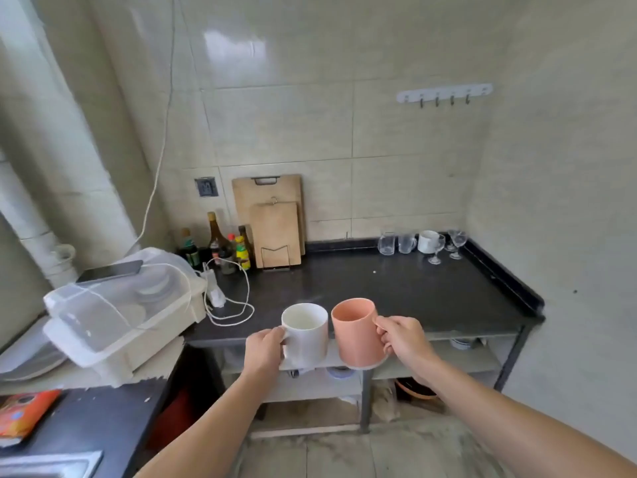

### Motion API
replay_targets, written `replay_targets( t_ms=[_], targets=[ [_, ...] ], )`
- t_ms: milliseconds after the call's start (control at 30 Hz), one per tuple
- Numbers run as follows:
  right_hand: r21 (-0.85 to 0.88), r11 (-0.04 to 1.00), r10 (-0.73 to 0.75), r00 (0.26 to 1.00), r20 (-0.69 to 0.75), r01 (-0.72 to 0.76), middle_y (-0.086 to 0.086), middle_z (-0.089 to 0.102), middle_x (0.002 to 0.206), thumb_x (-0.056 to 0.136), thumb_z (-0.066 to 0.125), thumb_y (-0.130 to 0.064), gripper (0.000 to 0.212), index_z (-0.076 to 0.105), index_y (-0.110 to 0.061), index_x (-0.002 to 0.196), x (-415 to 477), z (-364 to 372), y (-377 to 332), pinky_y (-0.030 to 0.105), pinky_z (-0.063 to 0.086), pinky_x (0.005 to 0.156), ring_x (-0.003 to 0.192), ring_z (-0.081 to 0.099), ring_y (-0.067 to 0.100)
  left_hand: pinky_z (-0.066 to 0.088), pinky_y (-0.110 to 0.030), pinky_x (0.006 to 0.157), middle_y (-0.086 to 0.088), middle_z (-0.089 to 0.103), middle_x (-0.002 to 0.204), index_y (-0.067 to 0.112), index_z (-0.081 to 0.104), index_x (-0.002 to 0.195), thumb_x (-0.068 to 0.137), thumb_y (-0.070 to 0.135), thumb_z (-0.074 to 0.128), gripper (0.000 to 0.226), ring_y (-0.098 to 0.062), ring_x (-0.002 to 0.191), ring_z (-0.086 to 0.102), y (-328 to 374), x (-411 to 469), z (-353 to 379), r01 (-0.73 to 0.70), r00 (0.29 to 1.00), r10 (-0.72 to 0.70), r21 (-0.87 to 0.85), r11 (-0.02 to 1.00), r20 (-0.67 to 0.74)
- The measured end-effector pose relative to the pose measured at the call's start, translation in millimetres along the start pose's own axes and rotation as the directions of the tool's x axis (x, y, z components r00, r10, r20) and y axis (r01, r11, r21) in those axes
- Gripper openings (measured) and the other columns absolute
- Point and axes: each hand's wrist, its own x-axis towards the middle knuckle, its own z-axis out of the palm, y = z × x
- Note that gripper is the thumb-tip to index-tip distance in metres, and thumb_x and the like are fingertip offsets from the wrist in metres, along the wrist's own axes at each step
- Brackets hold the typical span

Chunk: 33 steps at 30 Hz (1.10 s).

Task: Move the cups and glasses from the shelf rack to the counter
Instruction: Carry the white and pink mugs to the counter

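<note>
My left hand [263, 351] grips the handle of a white mug [306, 334], held upright in the air at the front edge of the black counter [396, 291]. My right hand [401, 338] holds a pink mug [356, 331] by its handle, right beside the white one. At the counter's back right corner stand two clear glass mugs [396, 243], a white mug [429, 241] and several stemmed glasses [448, 244]. The shelf rack [448, 365] lies below the counter, with a few items partly hidden on it.
Two wooden cutting boards [274, 222] lean on the back wall beside several sauce bottles [220, 248]. A plastic dish box [124, 305] with a phone [110, 270] on top and a white charger cable [227, 305] sit left. A sink [51, 464] lies at the bottom left.
</note>
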Motion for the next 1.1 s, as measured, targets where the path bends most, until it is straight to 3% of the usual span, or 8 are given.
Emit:
replay_targets(
  t_ms=[200,333,433,667,867,967,1100],
  targets=[
    [0.004,0.999,0.046,0.98,-0.193,-0.046,0.002,0.054,0.051,0.088,0.064,-0.021,0.031,0.063,-0.006,0.061,82.6,-51.9,-14.3,0.031,0.039,0.05,0.049,0.048,0.016,0.037,-0.027,0.053,-0.007,0.052,0.064,0.006,0.065,0.075,0.092,0.023,0.054,0.027,-0.018,0.057,0.042,46.3,99.0,94.6,0.005,0.986,-0.013,0.049,0.999,0.164],
    [0.008,0.995,0.094,0.95,-0.297,-0.096,0.0,0.055,0.051,0.09,0.061,-0.02,0.03,0.064,-0.004,0.064,119.1,-91.4,-7.8,0.031,0.041,0.053,0.05,0.049,0.015,0.054,-0.037,0.072,-0.008,0.058,0.078,0.015,0.066,0.09,0.097,0.031,0.052,0.023,-0.016,0.062,0.047,58.4,137.2,164.9,0.028,0.969,-0.048,0.085,0.996,0.243],
    [-0.015,0.991,0.117,0.934,-0.337,-0.129,0.001,0.057,0.055,0.092,0.06,-0.023,0.031,0.066,-0.005,0.067,151.8,-120.4,3.7,0.033,0.042,0.059,0.055,0.051,0.016,0.049,-0.029,0.06,-0.009,0.06,0.081,0.013,0.066,0.091,0.098,0.033,0.051,0.027,-0.018,0.064,0.049,55.6,163.0,215.3,0.029,0.956,-0.064,0.124,0.992,0.285],
    [-0.056,0.982,0.155,0.939,-0.307,-0.18,0.002,0.058,0.062,0.095,0.057,-0.027,0.033,0.066,-0.007,0.071,265.8,-177.8,36.5,0.03,0.042,0.061,0.059,0.052,0.016,0.041,-0.029,0.055,-0.011,0.052,0.066,-0.001,0.061,0.084,0.099,0.03,0.049,0.036,-0.019,0.061,0.044,59.5,227.5,330.2,0.057,0.936,-0.113,0.173,0.983,0.333],
    [-0.108,0.973,0.178,0.962,-0.207,-0.203,0.007,0.058,0.072,0.097,0.053,-0.034,0.044,0.064,0.005,0.081,378.8,-217.3,44.9,0.032,0.042,0.071,0.073,0.053,0.018,0.037,-0.031,0.055,-0.004,0.046,0.055,0.008,0.052,0.076,0.097,0.027,0.049,0.029,-0.019,0.057,0.041,79.0,281.4,412.0,0.115,0.94,-0.164,0.177,0.977,0.298],
    [-0.141,0.963,0.205,0.964,-0.169,-0.229,0.007,0.059,0.076,0.097,0.052,-0.038,0.044,0.061,-0.003,0.074,425.3,-227.3,50.0,0.03,0.044,0.07,0.077,0.056,0.018,0.038,-0.031,0.057,-0.003,0.045,0.057,0.008,0.051,0.076,0.097,0.026,0.048,0.028,-0.019,0.057,0.041,80.6,301.5,434.7,0.163,0.942,-0.208,0.185,0.969,0.263],
    [-0.154,0.943,0.274,0.951,-0.142,-0.295,0.008,0.064,0.086,0.097,0.051,-0.041,0.04,0.066,-0.005,0.084,482.1,-226.3,66.2,0.027,0.047,0.071,0.083,0.06,0.017,0.038,-0.031,0.058,-0.003,0.043,0.058,0.008,0.048,0.077,0.097,0.024,0.047,0.026,-0.02,0.057,0.04,75.6,339.1,458.3,0.2,0.939,-0.251,0.221,0.955,0.236]
  ],
)
